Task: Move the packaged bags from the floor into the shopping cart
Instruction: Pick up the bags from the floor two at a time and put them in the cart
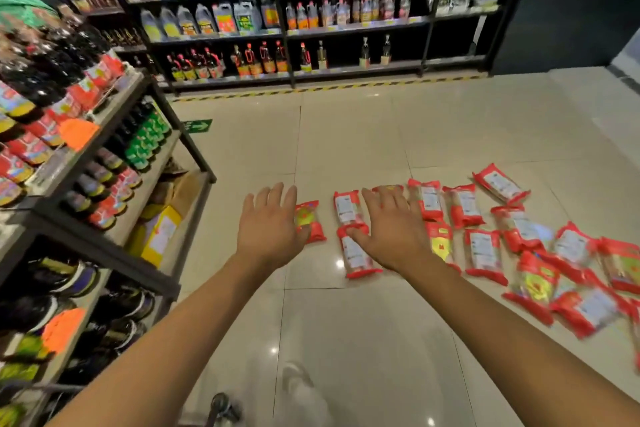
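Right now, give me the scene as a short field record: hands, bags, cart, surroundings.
left hand: open, fingers spread, above the leftmost red bag, holding nothing
right hand: open, over the bags near the left end of the group, no grip yet
packaged bags: many red packs scattered on the tiled floor, most to the right
shopping cart: only a wheel-like part shows at the bottom edge; unclear
surroundings: bottle shelves behind and at left
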